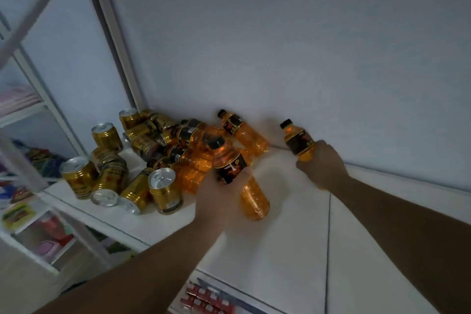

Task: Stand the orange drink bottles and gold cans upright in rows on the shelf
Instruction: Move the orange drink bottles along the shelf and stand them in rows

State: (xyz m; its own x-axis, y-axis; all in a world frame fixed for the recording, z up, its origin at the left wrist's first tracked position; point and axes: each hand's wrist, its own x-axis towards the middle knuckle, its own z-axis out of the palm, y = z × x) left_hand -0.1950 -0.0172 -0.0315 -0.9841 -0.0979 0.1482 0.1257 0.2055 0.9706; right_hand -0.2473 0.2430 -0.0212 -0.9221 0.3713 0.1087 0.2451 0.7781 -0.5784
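Note:
On the white shelf [288, 237] lies a heap of orange drink bottles [196, 158] and gold cans [142, 140], some cans upright, others toppled. My left hand [219, 196] grips an orange bottle with a black cap and dark label [228, 160] by its middle. Just right of that hand lies another orange bottle [254, 201]. My right hand [322, 163] holds a second black-capped orange bottle [297, 139] by its lower half, close to the back wall. One more orange bottle [242, 132] stands near the wall between the two hands.
A white upright post [114, 41] borders the shelf on the left, with further shelves of colourful goods [38, 214] beyond it. A seam [328, 237] runs across the shelf board. Red packs [204, 301] sit on the level below. Bare shelf stretches to the right.

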